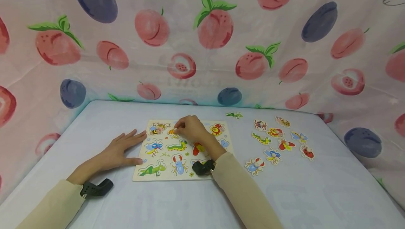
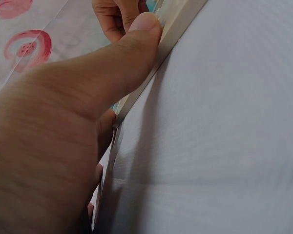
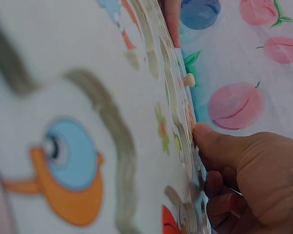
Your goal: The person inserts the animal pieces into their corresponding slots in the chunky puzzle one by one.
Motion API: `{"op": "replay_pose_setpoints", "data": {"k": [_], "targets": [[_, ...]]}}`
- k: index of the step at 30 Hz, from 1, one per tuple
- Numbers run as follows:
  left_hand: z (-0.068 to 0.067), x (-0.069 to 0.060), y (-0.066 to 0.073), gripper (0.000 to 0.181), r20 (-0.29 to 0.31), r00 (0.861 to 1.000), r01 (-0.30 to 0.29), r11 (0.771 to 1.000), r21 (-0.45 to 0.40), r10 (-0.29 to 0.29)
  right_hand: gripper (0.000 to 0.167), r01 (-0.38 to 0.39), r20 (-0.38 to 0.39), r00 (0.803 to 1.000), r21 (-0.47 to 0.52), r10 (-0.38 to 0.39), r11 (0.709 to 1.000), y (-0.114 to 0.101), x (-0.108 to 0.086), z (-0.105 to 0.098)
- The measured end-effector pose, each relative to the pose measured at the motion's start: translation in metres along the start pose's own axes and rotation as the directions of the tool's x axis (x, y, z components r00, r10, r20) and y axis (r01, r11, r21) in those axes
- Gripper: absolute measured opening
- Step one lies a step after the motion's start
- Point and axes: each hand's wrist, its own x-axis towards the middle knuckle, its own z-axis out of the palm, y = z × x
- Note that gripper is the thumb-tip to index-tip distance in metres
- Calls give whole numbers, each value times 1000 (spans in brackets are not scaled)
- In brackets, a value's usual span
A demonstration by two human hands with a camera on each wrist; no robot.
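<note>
A wooden insect puzzle board (image 1: 167, 178) lies flat on the table. My left hand (image 1: 118, 152) is at its left side, fingers spread, and the thumb (image 2: 145, 29) touches the board's edge. My right hand (image 1: 192, 129) reaches over the top row. Its thumb and fingers pinch an orange-striped insect puzzle piece (image 1: 172, 133) at the second place from the left; the fingers hide part of it. Left of that piece is the bee (image 1: 158, 129). In the right wrist view a small round knob (image 3: 189, 80) stands up from the board beyond the right thumb (image 3: 205, 134).
Several loose insect pieces lie right of the board, among them a stag beetle (image 1: 255, 166), a ladybug (image 1: 307, 152) and a crab-like piece (image 1: 260, 125). A grasshopper piece (image 1: 234, 115) lies behind the board. A fruit-print cloth (image 1: 196, 95) hangs at the back.
</note>
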Motion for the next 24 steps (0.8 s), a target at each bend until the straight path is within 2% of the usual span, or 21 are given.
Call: {"op": "replay_pose_setpoints", "data": {"k": [14,21,24], "targets": [[1,-1,-4,93,-1,1000,-7,1000,11,7,8,-12,-11,1000,9,12,1000,-1,5,6],[1,-2,-4,90,-17,998,-53,999,8,53,14,-30,5,1000,2,30,1000,-2,3,4],[0,-1,-4,90,-14,998,-54,999,6,54,16,-24,32,999,4,24,1000,-1,1,2]]}}
